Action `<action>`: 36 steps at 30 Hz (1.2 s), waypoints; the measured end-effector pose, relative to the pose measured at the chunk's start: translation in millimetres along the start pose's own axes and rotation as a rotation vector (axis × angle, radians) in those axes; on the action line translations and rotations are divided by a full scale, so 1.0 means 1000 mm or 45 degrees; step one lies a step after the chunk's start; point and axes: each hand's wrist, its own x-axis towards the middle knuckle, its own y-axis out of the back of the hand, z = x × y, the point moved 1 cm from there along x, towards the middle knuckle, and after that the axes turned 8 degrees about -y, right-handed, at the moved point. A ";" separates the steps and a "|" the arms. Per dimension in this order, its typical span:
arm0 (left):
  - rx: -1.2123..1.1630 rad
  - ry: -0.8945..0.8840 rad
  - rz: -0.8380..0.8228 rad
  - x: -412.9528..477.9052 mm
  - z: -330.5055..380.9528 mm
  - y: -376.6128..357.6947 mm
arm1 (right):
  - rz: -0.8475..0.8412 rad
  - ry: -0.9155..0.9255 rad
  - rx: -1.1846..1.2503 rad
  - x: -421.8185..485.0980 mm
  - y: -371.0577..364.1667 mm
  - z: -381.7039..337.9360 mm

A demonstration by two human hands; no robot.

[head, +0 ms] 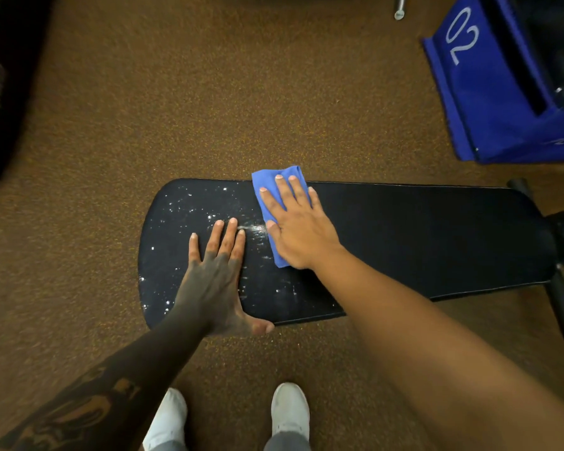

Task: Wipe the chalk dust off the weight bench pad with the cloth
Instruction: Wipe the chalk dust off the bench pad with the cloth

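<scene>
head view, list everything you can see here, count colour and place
padded weight bench pad: 1, black, centre, running left to right
chalk dust specks: many, white, on the pad's left part
folded cloth: 1, blue, on the pad's far edge under the right hand
fabric item marked 02: 1, blue, top right
speckled floor: 1, brown, all around
shoes: 2, white, bottom centre
left hand: 1, flat on pad
right hand: 1, flat on cloth

The right hand [298, 229] is pressing a blue cloth [275, 190] flat on the black bench pad [420, 236] (chalk specks [189, 206] are lying left), the left hand [215, 275] spreading beside it.
</scene>
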 end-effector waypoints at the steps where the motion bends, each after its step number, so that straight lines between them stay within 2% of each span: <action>1: -0.002 -0.001 0.009 0.000 0.000 0.000 | 0.008 -0.056 0.015 -0.002 -0.001 0.004; 5: 0.046 -0.013 0.014 0.000 0.001 -0.001 | 0.027 -0.285 0.053 0.000 -0.004 -0.013; 11: 0.087 -0.035 0.046 -0.003 -0.001 -0.003 | 0.069 -0.234 0.112 -0.075 -0.023 -0.032; 15: 0.078 -0.067 0.062 -0.004 -0.002 -0.004 | -0.035 -0.271 0.086 -0.127 -0.028 -0.036; 24: 0.111 -0.071 0.025 -0.002 -0.003 -0.005 | -0.092 -0.395 0.095 -0.056 -0.015 -0.035; 30: 0.113 -0.089 0.038 -0.003 -0.002 -0.004 | -0.089 -0.336 0.133 -0.106 -0.022 -0.034; 36: 0.130 -0.082 0.041 -0.002 -0.003 -0.004 | -0.139 -0.346 0.043 -0.159 -0.035 -0.031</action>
